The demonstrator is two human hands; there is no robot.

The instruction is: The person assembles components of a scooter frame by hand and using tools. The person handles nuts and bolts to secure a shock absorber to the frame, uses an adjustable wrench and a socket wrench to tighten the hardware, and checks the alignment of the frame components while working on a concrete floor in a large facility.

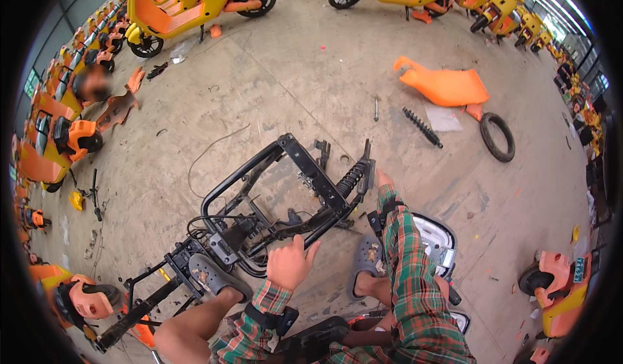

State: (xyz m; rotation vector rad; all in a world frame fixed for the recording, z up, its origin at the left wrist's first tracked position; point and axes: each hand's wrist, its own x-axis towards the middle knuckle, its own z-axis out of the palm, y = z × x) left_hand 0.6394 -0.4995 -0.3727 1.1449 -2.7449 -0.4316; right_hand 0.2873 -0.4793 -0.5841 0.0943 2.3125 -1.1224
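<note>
A bare black scooter frame (222,192) lies on the floor in front of me, with a coil-spring shock absorber (351,177) fitted at its right end. My right hand (384,179) reaches forward to the frame's end beside that shock absorber; it looks closed on the frame there, its fingertips partly hidden. Over the frame's near tube is my left hand (289,264), its back upward and its thumb spread away. Its other fingers look foreshortened, and nothing shows in them. My left grey clog (211,274) rests against the frame; the other clog (365,260) stands on the floor.
Farther off lie an orange body panel (448,86), a loose shock absorber (423,128), a long bolt (376,109) and a tyre (498,137). A white-rimmed scooter part (433,237) sits by my right leg. Yellow-orange scooters (195,7) line the hall's sides and back.
</note>
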